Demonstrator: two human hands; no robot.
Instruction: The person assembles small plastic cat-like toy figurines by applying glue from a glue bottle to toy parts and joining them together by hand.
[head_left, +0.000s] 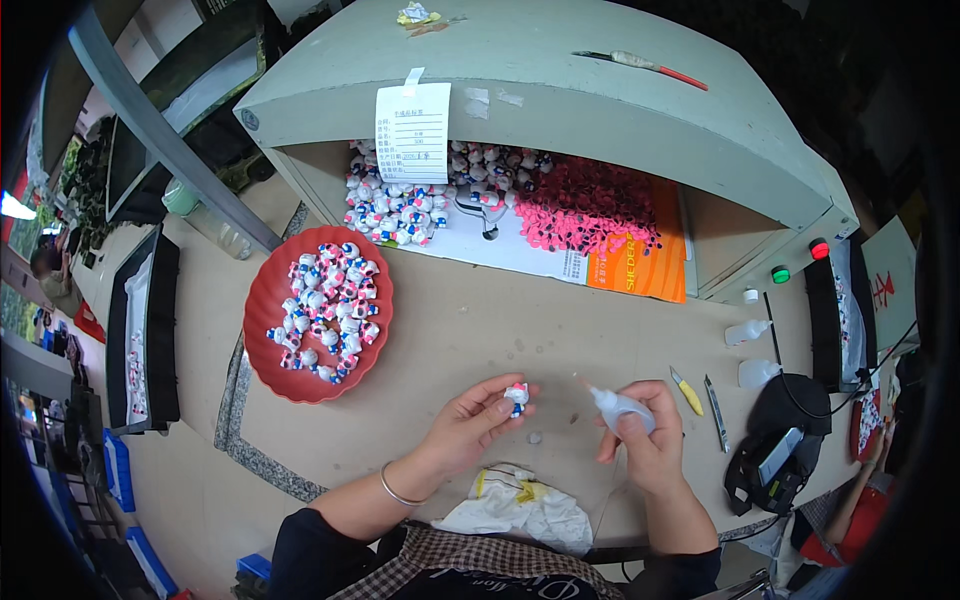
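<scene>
My left hand point(472, 428) pinches a small white cat figurine point(517, 396) with red and blue details between its fingertips, just above the tabletop. My right hand point(642, 438) grips a small clear squeeze bottle point(618, 408) whose thin nozzle points left toward the figurine, a short gap away. A red round tray point(268, 318) to the left holds several of the same figurines. A small grey blob point(535, 437) lies on the table between my hands.
A grey hooded bench shelter point(560, 90) at the back covers heaps of white figurines point(400, 205) and pink pieces point(590, 210). A crumpled white cloth point(520, 510) lies near me. Right: yellow cutter point(686, 391), tweezers point(715, 410), spare bottles point(748, 332), dark bag point(785, 440).
</scene>
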